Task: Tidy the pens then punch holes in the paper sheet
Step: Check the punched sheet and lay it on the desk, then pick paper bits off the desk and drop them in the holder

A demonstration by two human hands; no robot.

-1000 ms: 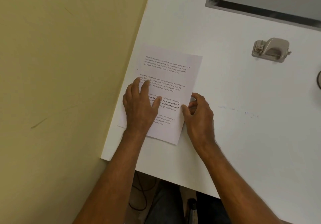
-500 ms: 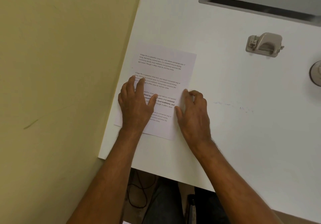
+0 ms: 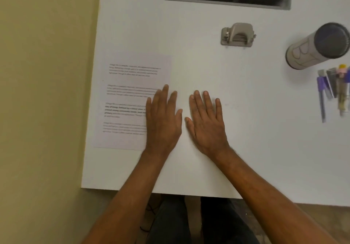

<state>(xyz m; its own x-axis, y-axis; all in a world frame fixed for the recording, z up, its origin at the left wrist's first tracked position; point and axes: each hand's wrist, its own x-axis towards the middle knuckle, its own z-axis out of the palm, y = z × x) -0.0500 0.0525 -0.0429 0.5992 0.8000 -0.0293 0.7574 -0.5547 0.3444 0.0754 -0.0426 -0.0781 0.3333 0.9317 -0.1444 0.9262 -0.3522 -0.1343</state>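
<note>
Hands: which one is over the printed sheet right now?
The left hand: it overlaps the right edge of the printed sheet. The right hand lies flat over bare white table, clear of the paper.

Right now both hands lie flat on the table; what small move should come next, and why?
Probably the right hand should reach toward the loose pens at the table's right side. They lie scattered beside the cylindrical holder, so tidying looks undone, and both hands are empty. The left hand only overlaps the paper sheet.
</note>
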